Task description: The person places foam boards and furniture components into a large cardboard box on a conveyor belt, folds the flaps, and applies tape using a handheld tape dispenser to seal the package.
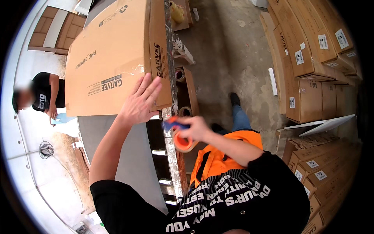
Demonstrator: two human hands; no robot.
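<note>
A large flat cardboard box (113, 50) lies on the grey worktop (120, 152), with clear tape glinting along its near edge. My left hand (141, 99) rests on the box's near right corner, fingers stretched out and pressed flat. Gripped in my right hand (196, 129) is a blue and orange tape dispenser (183, 140) carrying a roll of tape. It hangs just off the worktop's right side, apart from the box. The hand covers part of its handle.
Tape rolls (185, 112) sit in an open cardboard holder (191, 89) along the worktop's side. Stacked cartons (307, 97) line the right. White panels (323, 126) lean out near them. Another person (48, 91) stands at the left holding something light blue. A coiled cable (46, 149) lies lower left.
</note>
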